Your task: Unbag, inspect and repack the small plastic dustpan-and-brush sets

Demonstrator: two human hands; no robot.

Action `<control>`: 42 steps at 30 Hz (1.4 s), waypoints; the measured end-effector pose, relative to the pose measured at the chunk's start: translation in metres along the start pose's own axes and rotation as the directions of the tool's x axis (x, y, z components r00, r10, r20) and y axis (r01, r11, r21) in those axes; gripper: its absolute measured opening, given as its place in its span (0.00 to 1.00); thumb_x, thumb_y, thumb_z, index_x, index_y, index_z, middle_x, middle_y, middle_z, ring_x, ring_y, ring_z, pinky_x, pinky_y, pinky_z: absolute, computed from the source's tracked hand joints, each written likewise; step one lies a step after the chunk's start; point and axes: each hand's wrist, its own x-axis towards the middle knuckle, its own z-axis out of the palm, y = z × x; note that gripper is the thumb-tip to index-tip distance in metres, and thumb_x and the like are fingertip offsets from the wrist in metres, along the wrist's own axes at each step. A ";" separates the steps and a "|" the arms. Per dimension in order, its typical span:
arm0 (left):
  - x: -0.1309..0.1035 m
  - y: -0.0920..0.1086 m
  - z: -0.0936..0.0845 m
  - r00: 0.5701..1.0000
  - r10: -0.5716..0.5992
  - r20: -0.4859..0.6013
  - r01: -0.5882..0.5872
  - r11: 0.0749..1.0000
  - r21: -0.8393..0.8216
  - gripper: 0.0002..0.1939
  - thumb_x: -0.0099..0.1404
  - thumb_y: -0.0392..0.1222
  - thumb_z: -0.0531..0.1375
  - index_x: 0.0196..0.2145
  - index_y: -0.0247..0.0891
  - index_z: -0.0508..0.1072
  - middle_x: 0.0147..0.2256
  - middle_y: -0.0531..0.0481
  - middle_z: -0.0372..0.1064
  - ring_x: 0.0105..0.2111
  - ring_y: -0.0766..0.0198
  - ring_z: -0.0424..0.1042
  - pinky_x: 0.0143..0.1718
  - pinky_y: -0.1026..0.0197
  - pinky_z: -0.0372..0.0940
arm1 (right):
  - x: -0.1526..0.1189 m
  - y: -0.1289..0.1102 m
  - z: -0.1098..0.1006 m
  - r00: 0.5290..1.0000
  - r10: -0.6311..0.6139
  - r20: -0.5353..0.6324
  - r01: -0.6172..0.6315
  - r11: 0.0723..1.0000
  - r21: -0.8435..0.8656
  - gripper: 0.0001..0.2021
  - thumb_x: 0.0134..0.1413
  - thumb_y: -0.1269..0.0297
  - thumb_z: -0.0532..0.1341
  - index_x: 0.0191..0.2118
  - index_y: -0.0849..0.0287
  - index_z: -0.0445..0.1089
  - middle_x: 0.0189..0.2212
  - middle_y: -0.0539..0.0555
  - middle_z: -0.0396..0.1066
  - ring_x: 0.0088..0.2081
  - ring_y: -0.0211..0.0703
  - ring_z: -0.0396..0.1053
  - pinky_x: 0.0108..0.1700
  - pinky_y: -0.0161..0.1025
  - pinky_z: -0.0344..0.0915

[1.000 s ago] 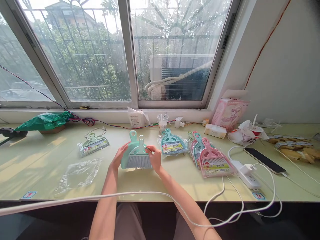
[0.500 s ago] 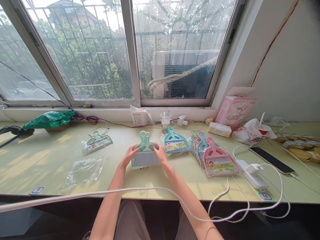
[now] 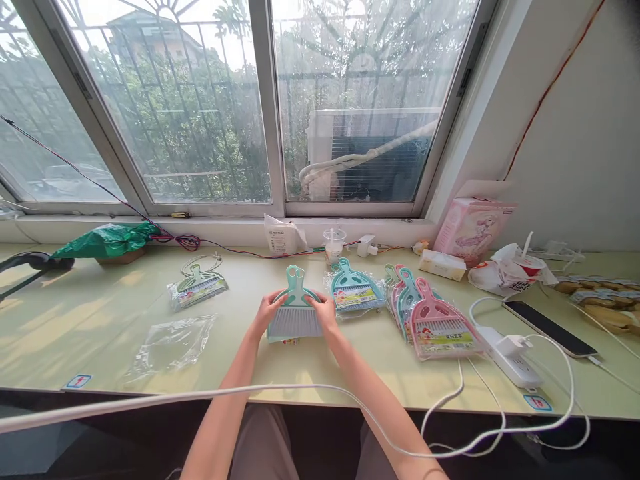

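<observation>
A green brush and dustpan set (image 3: 296, 320) with grey bristles is held at the middle of the table, handles pointing away. My left hand (image 3: 265, 312) grips its left edge, and my right hand (image 3: 323, 312) grips its right edge, thumbs on top. A bit of a colourful card shows beneath the bristles. Just right of my right hand lies a bagged teal set (image 3: 356, 290). Further right, several bagged sets overlap, a pink one (image 3: 444, 327) on top. A flat clear plastic bag (image 3: 173, 341) and a bagged green set (image 3: 199, 287) lie to the left.
A white cable (image 3: 280, 387) crosses in front of my forearms to a power strip (image 3: 510, 357). A phone (image 3: 547, 328) lies at the right. Along the back stand a plastic cup (image 3: 334, 248), a pink box (image 3: 473, 227) and a green bag (image 3: 105, 240).
The view has shifted slightly, so everything sits a little lower and further right. Both hands keep their hold on the green set, with little other visible change.
</observation>
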 end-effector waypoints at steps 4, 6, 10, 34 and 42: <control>0.001 -0.003 0.000 1.000 0.024 -0.012 -0.023 0.999 0.047 0.29 0.61 0.63 0.63 0.48 0.36 0.82 0.44 0.44 0.80 0.45 0.50 0.75 0.48 0.56 0.67 | 0.001 0.001 0.000 1.000 0.020 -0.017 -0.019 1.000 0.006 0.19 0.39 0.49 0.74 0.37 0.55 0.83 0.32 0.53 0.82 0.41 0.54 0.78 0.45 0.47 0.74; 0.002 -0.006 0.000 0.999 0.044 -0.025 -0.042 0.996 0.080 0.30 0.62 0.64 0.62 0.48 0.36 0.82 0.42 0.44 0.80 0.43 0.51 0.75 0.45 0.57 0.68 | 0.001 0.000 0.001 0.999 0.017 -0.037 -0.018 1.000 -0.022 0.20 0.38 0.48 0.74 0.35 0.56 0.83 0.30 0.53 0.82 0.39 0.53 0.78 0.43 0.46 0.73; 0.003 -0.010 0.002 0.996 0.073 -0.056 -0.065 0.990 0.128 0.30 0.63 0.64 0.62 0.47 0.34 0.83 0.36 0.45 0.79 0.35 0.56 0.73 0.37 0.59 0.66 | 0.001 -0.001 0.002 0.996 0.015 -0.086 -0.025 0.993 -0.115 0.21 0.37 0.46 0.73 0.34 0.57 0.82 0.29 0.53 0.81 0.36 0.52 0.77 0.40 0.44 0.72; 0.022 -0.046 -0.029 0.813 -0.088 -0.576 -0.076 0.964 -0.255 0.27 0.52 0.60 0.71 0.41 0.35 0.78 0.37 0.44 0.77 0.39 0.55 0.75 0.46 0.54 0.68 | -0.020 -0.002 0.005 0.765 -0.500 0.405 0.643 0.554 -0.529 0.19 0.69 0.60 0.55 0.62 0.52 0.68 0.66 0.57 0.66 0.68 0.48 0.59 0.69 0.52 0.57; 0.014 -0.061 -0.053 0.630 -0.275 -0.726 -0.154 0.872 -0.464 0.26 0.63 0.47 0.69 0.56 0.42 0.69 0.50 0.44 0.74 0.47 0.60 0.76 0.49 0.59 0.71 | -0.036 0.016 0.016 0.617 0.124 0.777 0.599 0.566 -0.566 0.24 0.66 0.56 0.62 0.66 0.49 0.67 0.72 0.57 0.54 0.74 0.57 0.48 0.73 0.66 0.34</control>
